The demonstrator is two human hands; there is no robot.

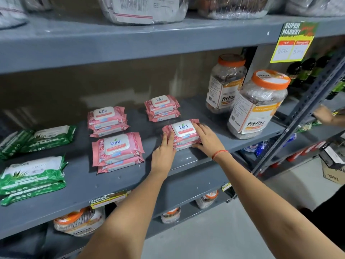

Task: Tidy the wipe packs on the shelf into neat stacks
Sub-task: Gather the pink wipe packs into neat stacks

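Several stacks of pink Kara wipe packs lie on the grey shelf (78, 182). Both my hands clasp the front right stack (183, 132): my left hand (163, 154) presses its left side, my right hand (206, 139) covers its right side and front corner. Another pink stack (162, 107) sits behind it. Two more pink stacks are to the left, one at the back (107, 120) and one in front (116, 152). Green wipe packs lie at the far left, a rear stack (40, 139) and a front stack (32, 179).
Two clear jars with orange lids (258, 104) (225, 84) stand right of the pink stacks. A yellow price sign (294, 43) hangs from the upper shelf. More jars sit on the shelf below. Another person's hand (323, 114) reaches into the neighbouring rack at right.
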